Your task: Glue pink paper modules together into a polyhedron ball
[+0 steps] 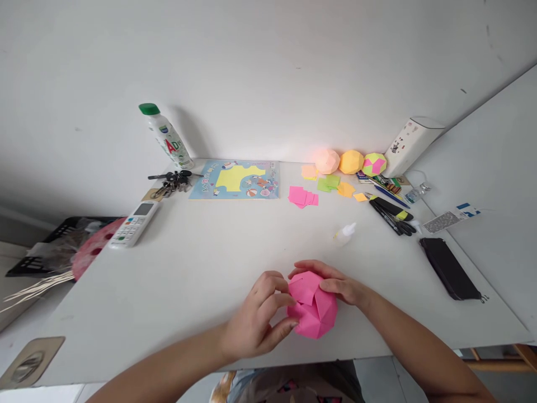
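Note:
A pink folded-paper ball (322,319) rests near the table's front edge, with a gap between panels on its upper left side. My right hand (335,282) is closed around its far right side, thumb on top. At the left side of the ball, my left hand (268,313) has its fingers curled, with fingertips and thumb against the paper by the gap. Whether those fingertips pinch a flap is hard to see, but they grip the ball's edge. Beyond my right hand lies a small white-tipped glue bottle (345,233).
Three finished paper balls (351,162) line the wall, near pink paper pieces (302,196) and green ones (328,183). Pens and scissors (392,210) and a black pouch (450,268) lie right. A sticker book (235,193), keys (178,182), bottle (170,140) and remote (134,224) are left.

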Demonstrator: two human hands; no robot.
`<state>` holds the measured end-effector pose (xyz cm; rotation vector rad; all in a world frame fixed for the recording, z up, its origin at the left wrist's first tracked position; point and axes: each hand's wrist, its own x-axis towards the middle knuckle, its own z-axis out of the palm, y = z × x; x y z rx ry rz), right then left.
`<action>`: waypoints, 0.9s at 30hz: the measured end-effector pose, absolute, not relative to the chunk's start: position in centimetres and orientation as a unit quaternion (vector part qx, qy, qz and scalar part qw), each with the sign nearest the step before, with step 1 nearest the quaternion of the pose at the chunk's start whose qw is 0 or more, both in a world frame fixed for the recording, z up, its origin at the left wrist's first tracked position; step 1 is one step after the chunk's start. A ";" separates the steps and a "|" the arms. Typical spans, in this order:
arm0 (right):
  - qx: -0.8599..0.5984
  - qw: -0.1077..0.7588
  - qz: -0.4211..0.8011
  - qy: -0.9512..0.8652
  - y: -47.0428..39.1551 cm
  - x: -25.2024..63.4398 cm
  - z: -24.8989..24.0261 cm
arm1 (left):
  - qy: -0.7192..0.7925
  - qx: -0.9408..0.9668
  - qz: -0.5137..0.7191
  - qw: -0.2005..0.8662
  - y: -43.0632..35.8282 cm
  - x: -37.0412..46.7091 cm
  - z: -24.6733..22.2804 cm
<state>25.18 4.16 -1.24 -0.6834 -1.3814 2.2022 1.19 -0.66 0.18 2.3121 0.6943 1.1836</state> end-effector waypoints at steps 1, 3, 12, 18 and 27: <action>-0.251 0.228 0.795 -0.504 4.1 25.2 -1.3 | 0.255 0.838 0.429 0.220 -0.7 1.2 0.2; -0.259 0.234 0.787 -0.510 4.1 25.1 -1.4 | 0.259 0.841 0.429 0.204 -0.7 1.3 0.1; -0.288 0.239 0.730 -0.572 3.8 25.0 -1.3 | 0.300 0.848 0.412 0.144 -1.0 1.2 -0.1; -0.300 0.231 0.698 -0.608 3.5 24.6 -0.9 | 0.318 0.849 0.394 0.152 -1.2 1.2 -0.1; -0.275 0.242 0.667 -0.649 3.6 24.4 -0.9 | 0.319 0.869 0.370 0.075 -2.1 1.6 0.1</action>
